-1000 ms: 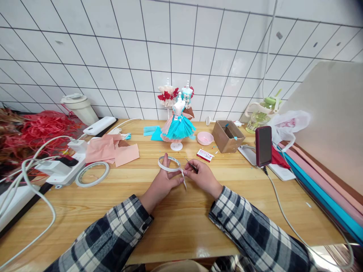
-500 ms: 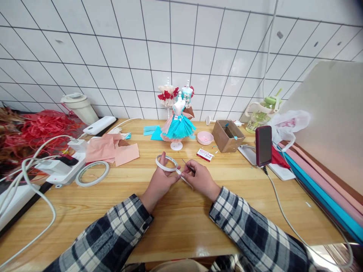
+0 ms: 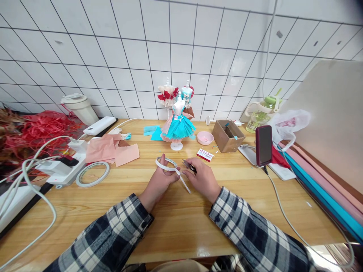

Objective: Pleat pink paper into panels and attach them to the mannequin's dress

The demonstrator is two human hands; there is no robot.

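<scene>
The left hand (image 3: 159, 184) is gripping a white tape roll (image 3: 166, 166) above a wooden table (image 3: 176, 226); the right hand (image 3: 204, 181) is holding a small dark blade tool (image 3: 190, 166). Dressed miniature mannequins (image 3: 178, 119) are standing before a white tiled wall (image 3: 136, 49), between peach scraps and a cardboard box (image 3: 227, 136).

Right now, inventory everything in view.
held tape: one, white, left hand
small tool: one, dark, right hand
lying tape: one, white, left
dress forms: three, multicoloured, centre
bowl: one, pink, centre
packet: one, red-white, centre
carton: one, brown, beside bowl
phone: one, dark red, right
bottle: one, green, right
bag: one, white, right
cup: one, white, left
power strip: one, white, left
strands: many, red, left
paper: several, peach, left
table: one, brown, beneath
hands: two, bare, centre
sleeves: two, plaid, foreground
</scene>
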